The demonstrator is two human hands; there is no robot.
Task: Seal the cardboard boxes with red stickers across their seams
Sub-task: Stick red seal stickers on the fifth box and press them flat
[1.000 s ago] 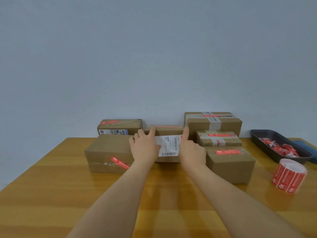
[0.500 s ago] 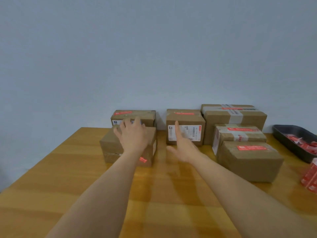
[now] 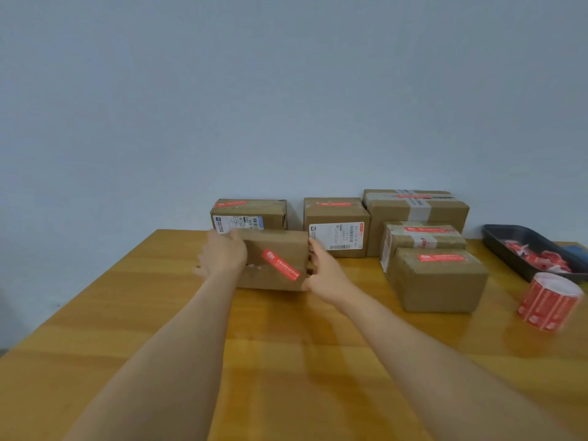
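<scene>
Wooden table (image 3: pixel 159 313), grey wall behind. Front box (image 3: pixel 273 259) lies between 2 hands, long axis left-right: left hand (image 3: pixel 224 256) clasps its left end, right hand (image 3: pixel 323 270) its right. Sticker roll (image 3: pixel 549 302) well right of box, nearer right hand.

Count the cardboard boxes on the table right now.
6: held box, gripped by left hand and right hand; back-left box; back-middle box; three at right: rear, middle, front. Others may be hidden behind.
</scene>
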